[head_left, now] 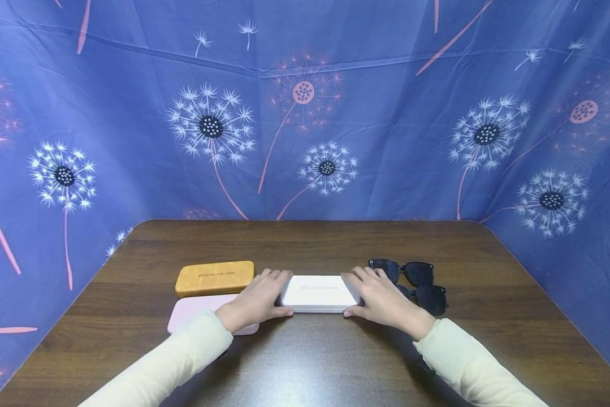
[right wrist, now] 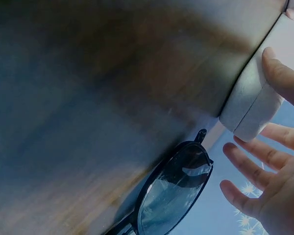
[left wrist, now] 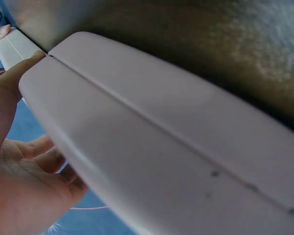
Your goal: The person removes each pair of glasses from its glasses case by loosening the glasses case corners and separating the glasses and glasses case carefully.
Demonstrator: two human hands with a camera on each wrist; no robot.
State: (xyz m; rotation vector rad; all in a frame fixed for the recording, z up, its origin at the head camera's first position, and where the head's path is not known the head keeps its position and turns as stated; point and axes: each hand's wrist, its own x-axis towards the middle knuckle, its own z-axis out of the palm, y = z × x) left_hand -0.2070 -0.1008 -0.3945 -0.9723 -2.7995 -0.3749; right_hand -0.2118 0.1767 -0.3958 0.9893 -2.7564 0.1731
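A white glasses case (head_left: 315, 291) with small lettering on its lid lies closed at the middle of the table. My left hand (head_left: 261, 297) holds its left end, thumb along the front edge and fingers over the far side. At the right end, my right hand (head_left: 383, 297) grips it the same way; the right wrist view shows that thumb on the case (right wrist: 257, 95). Just left are a mustard-yellow glasses case (head_left: 215, 278) and, nearer, a pink one (head_left: 198, 310), partly covered by my left forearm. The pink case (left wrist: 137, 142) fills much of the left wrist view.
Beyond my right hand lie two pairs of black sunglasses, a far pair (head_left: 419, 274) and a nearer pair (head_left: 432, 299) partly hidden by the hand. Small dark things peek from beneath both sleeves, too covered to identify. A blue dandelion-print cloth (head_left: 386, 141) hangs behind the wooden table (head_left: 305, 243).
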